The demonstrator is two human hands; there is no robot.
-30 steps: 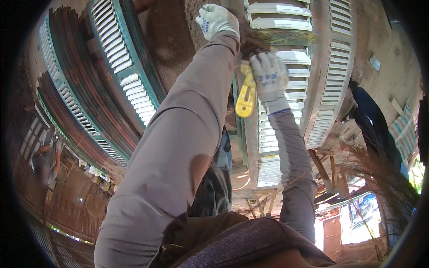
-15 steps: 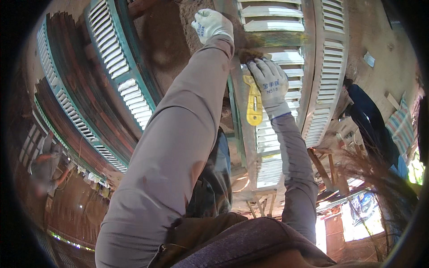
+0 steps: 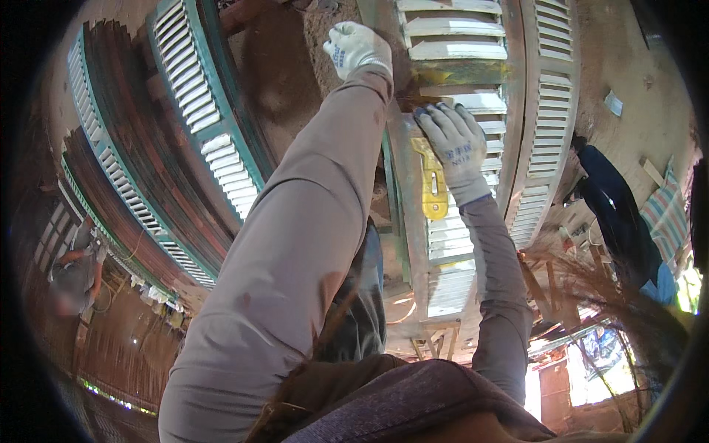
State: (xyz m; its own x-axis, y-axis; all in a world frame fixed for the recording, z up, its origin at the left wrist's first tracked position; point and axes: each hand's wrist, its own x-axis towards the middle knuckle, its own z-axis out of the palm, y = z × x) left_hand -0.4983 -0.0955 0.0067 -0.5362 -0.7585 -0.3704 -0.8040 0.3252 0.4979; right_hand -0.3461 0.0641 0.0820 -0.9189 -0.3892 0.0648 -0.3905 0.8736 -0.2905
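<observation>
A louvred wooden shutter [image 3: 456, 50] with whitish slats and a worn frame lies in front of me. My right hand [image 3: 456, 148], in a white glove with dark fingertips, is over its left rail. The fingers bend around the upper end of a yellow scraper-like tool with a slotted handle [image 3: 433, 188]; its thumb and the tool's working end are hidden. Farther up and to the left, my left hand [image 3: 358, 50], gloved too, is closed in a fist beside the shutter's edge. Whatever is inside that fist, if anything, is out of sight.
Another louvred shutter [image 3: 550, 96] lies just to the right. Green-framed shutters [image 3: 188, 74] stand in rows at the left, where another person [image 3: 72, 277] is at work. Dark cloth [image 3: 609, 199] and a striped cloth [image 3: 662, 210] are at the right.
The whole view has shifted slightly, so the scene sits lower and farther right. My right hand and the yellow tool keep nearly the same place on the shutter. The left hand stays closed.
</observation>
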